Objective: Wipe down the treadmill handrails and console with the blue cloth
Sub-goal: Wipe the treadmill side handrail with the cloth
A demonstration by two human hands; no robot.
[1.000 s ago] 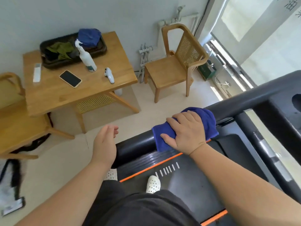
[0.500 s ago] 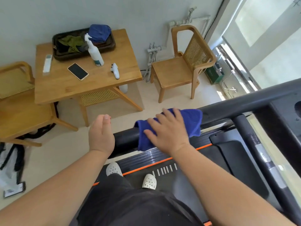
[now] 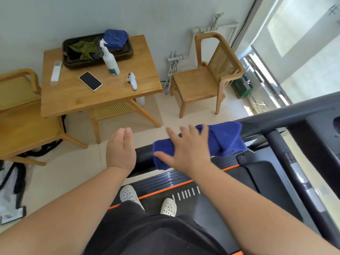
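Note:
The blue cloth [image 3: 220, 138] is draped over the black treadmill handrail [image 3: 279, 119], near its left end. My right hand [image 3: 185, 150] lies flat on the cloth with the fingers straight and spread, not wrapped around the rail. My left hand [image 3: 121, 150] hovers just left of the rail's end, loosely open and holding nothing. The dark console [image 3: 323, 133] is partly in view at the right edge. The rail under the cloth and my right palm is hidden.
A wooden table [image 3: 77, 102] on the left carries a spray bottle [image 3: 110, 61], a phone [image 3: 90, 80], a remote and a dark tray [image 3: 128, 52] with another blue cloth. Wooden chairs [image 3: 200, 83] stand beside it. My feet are on the treadmill belt [image 3: 211, 205].
My right hand went from gripping the cloth around the rail to lying flat with fingers spread. The cloth has spread out wider along the rail. My left hand stayed beside the rail's end.

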